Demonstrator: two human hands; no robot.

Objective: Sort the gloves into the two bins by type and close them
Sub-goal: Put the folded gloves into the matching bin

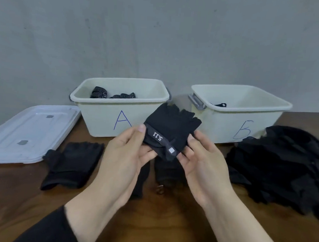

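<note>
Two hands hold one black fingerless glove (170, 128) above the wooden table (169, 222), in front of the gap between bins.

The left hand (124, 156) and right hand (204, 165) each pinch its wrist end, by the "5.11" strap (159, 139). Behind stand open bin A (118, 117) and bin B (237, 124), each with gloves inside; a glove pile (281, 166) lies right, a clear lid (30, 131) left.

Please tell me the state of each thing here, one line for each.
Bin A: open, holds gloves.
Bin B: open, holds a glove.
Lid: off, lying beside bin A.
Fingerless glove: held up by left hand and right hand.
Glove pile: unsorted, on table.
</note>
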